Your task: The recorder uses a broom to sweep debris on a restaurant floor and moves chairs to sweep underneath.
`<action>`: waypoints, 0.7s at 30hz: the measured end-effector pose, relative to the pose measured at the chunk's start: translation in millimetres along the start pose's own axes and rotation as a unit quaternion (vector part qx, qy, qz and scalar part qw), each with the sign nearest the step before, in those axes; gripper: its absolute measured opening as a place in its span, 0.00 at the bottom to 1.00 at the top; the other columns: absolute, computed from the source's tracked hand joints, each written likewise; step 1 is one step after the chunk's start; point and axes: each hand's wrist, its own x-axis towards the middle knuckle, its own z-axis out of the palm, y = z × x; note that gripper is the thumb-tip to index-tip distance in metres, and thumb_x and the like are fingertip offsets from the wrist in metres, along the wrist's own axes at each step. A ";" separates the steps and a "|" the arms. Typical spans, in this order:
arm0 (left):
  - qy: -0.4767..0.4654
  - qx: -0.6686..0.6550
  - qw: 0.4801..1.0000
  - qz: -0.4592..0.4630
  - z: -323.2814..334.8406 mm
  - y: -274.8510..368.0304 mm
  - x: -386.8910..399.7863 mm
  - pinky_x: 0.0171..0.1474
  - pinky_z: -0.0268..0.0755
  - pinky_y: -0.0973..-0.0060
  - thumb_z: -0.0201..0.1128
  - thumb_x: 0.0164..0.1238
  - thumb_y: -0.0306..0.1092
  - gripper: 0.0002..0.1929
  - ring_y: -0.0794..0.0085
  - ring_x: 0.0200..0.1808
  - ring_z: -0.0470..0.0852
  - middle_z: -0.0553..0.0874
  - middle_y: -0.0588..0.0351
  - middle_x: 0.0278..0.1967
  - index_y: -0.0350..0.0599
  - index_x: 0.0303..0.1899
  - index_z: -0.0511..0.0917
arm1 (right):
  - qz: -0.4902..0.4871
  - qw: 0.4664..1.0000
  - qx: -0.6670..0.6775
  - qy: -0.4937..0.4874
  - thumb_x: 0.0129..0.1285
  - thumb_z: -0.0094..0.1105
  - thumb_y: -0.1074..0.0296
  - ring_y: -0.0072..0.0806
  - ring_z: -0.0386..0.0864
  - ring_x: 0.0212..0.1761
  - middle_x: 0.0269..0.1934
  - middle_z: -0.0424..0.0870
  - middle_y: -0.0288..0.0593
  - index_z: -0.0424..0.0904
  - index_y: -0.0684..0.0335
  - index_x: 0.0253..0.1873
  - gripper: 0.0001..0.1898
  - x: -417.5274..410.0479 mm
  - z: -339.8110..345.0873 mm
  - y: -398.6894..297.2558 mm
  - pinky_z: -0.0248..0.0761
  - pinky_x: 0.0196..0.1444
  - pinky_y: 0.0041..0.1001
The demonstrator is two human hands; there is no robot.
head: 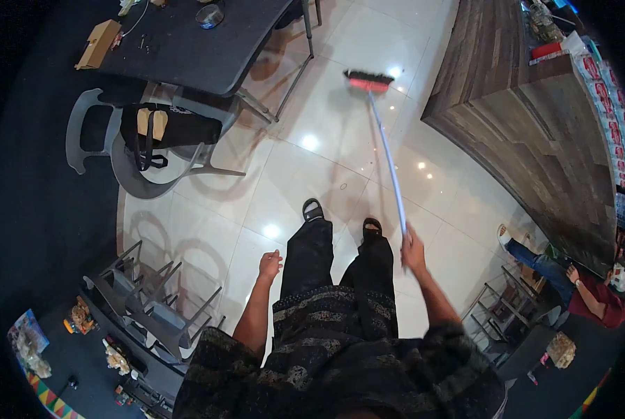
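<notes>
My right hand is closed around the upper part of the pale blue handle of a push broom. The handle slants away from me over the glossy tiled floor. At its far end the broom's red head with dark bristles rests on the tiles between a black table and a wood-clad counter. Small specks lie on the floor near the broom. My left hand hangs beside my left thigh with its fingers loosely curled, and nothing shows in it.
At the left stand a black table and a grey chair with a black bag. Stacked grey chairs are lower left. The wood-panelled counter is at the right, where a seated person in a dark red top extends one leg.
</notes>
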 end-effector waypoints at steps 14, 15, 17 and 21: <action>0.077 -0.005 0.993 -0.089 93.2 -170.2 -108.0 0.18 0.66 0.73 0.54 0.67 0.47 0.21 0.70 0.17 0.76 0.76 0.55 0.19 0.35 0.26 0.76 | -0.033 0.980 -0.194 -0.023 0.69 0.37 0.56 0.55 0.78 0.43 0.40 0.79 0.61 0.57 0.54 0.69 0.25 99.3 -56.9 155.6 0.70 0.46 0.48; 0.078 -0.008 0.992 -0.102 101.2 -172.2 -113.9 0.18 0.66 0.73 0.54 0.67 0.47 0.21 0.70 0.18 0.76 0.76 0.55 0.20 0.35 0.26 0.76 | -0.026 0.982 -0.181 -0.053 0.69 0.36 0.55 0.56 0.78 0.41 0.40 0.79 0.63 0.57 0.54 0.69 0.25 50.6 -68.3 179.4 0.71 0.44 0.48; 0.074 -0.013 0.991 -0.111 116.7 -167.7 -115.5 0.18 0.66 0.73 0.54 0.67 0.47 0.21 0.71 0.18 0.76 0.76 0.55 0.20 0.35 0.27 0.75 | 0.004 0.978 -0.201 -0.048 0.70 0.36 0.54 0.58 0.78 0.38 0.40 0.79 0.64 0.58 0.54 0.69 0.25 -43.5 -88.1 222.6 0.72 0.40 0.48; 0.055 -0.004 0.996 -0.064 142.1 -164.9 -107.5 0.23 0.68 0.73 0.54 0.67 0.49 0.21 0.70 0.24 0.78 0.80 0.54 0.30 0.35 0.42 0.74 | 0.089 0.985 -0.112 -0.092 0.69 0.43 0.54 0.27 0.70 0.20 0.20 0.74 0.49 0.62 0.61 0.67 0.26 -167.5 -137.6 211.0 0.65 0.25 0.29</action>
